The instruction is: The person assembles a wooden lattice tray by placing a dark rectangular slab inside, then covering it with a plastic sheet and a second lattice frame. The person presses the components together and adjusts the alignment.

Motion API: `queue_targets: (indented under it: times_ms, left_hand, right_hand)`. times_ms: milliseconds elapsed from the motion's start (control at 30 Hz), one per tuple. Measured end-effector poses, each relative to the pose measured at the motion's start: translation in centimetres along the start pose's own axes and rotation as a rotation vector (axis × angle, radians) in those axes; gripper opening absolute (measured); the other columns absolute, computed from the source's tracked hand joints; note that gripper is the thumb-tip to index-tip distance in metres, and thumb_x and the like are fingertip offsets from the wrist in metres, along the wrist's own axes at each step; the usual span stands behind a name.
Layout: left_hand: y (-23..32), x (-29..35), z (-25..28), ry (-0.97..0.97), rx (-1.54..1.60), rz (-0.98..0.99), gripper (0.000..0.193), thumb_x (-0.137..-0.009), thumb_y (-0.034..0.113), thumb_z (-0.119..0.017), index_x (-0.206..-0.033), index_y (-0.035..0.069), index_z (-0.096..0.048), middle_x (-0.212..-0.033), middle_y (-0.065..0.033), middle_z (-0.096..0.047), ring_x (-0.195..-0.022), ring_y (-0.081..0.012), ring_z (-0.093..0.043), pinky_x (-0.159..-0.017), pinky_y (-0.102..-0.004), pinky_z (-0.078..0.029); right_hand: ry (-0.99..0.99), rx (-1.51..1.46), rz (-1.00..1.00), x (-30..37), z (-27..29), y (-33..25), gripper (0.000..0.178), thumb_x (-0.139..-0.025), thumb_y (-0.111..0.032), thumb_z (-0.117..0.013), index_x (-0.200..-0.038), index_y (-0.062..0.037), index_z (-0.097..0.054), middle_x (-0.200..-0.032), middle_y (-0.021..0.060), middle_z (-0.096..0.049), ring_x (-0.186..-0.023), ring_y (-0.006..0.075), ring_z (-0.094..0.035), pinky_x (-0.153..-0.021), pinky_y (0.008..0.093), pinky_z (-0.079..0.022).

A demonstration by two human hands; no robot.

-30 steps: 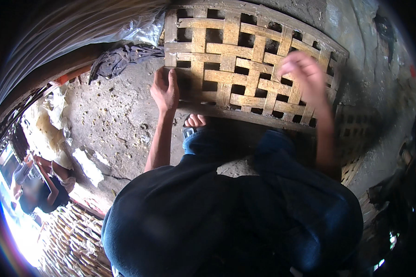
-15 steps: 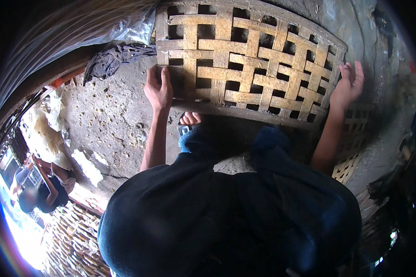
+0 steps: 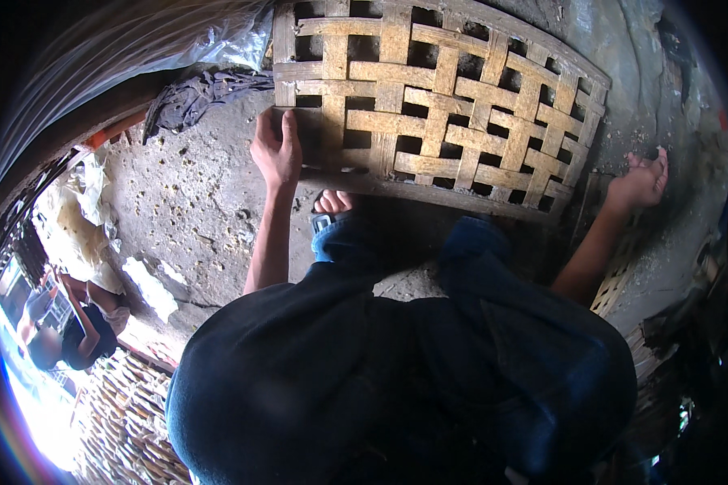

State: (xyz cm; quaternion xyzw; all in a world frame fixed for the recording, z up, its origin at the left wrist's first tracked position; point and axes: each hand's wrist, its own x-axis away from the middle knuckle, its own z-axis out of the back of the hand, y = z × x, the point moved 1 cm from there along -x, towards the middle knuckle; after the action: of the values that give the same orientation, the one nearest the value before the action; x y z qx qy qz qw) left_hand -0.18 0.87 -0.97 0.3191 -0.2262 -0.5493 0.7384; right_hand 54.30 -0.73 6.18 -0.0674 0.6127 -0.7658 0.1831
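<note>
A woven bamboo panel (image 3: pixel 441 101) with square gaps and a wooden frame stands tilted before my feet. My left hand (image 3: pixel 277 149) is closed on its left edge, thumb on the near face. Off the right side, apart from the panel, my right hand (image 3: pixel 641 182) has its fingers loosely curled and apart, with nothing seen in them. Pale crumbs dot the grey surface beside it. Below my right forearm, part of another woven lattice piece (image 3: pixel 608 293) shows in shadow.
Pellet-like bits litter the concrete floor (image 3: pixel 190 202) on the left. Dark crumpled cloth (image 3: pixel 198 101) and clear plastic sheeting (image 3: pixel 218 44) lie at the upper left. Another person (image 3: pixel 81 331) is at the far left, near a stack of sticks (image 3: pixel 129 412). My sandalled foot (image 3: pixel 332 206) is under the panel.
My right hand has left the panel's right edge and moved right and nearer to me, its fingers curling. My left hand keeps its hold; the panel has hardly shifted.
</note>
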Motion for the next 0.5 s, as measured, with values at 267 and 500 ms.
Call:
queue_targets:
  times_ms: [267, 500]
  left_hand:
    - [0.5, 0.0, -0.2, -0.032, 0.032, 0.048, 0.034, -0.097, 0.032, -0.068, -0.110, 0.000, -0.067, -0.070, -0.0098, -0.063, -0.063, -0.0127, -0.055, -0.063, -0.0312, -0.049]
    - [-0.1, 0.0, -0.2, -0.014, 0.022, 0.029, 0.033, -0.098, 0.032, -0.068, -0.110, 0.001, -0.067, -0.072, -0.0112, -0.064, -0.065, -0.0127, -0.057, -0.064, -0.0316, -0.049]
  right_hand:
    - [-0.201, 0.145, 0.101, 0.4, -0.3, 1.4, 0.034, -0.094, -0.003, -0.066, -0.127, 0.0014, -0.062, -0.107, 0.0135, -0.071, -0.092, 0.0171, -0.067, -0.078, 0.0280, -0.055]
    - [-1.129, 0.164, 0.250, 14.8, -4.2, -1.4, 0.016, -0.096, -0.009, -0.068, -0.111, -0.0053, -0.071, -0.097, 0.0073, -0.073, -0.084, 0.0142, -0.069, -0.077, 0.0282, -0.054]
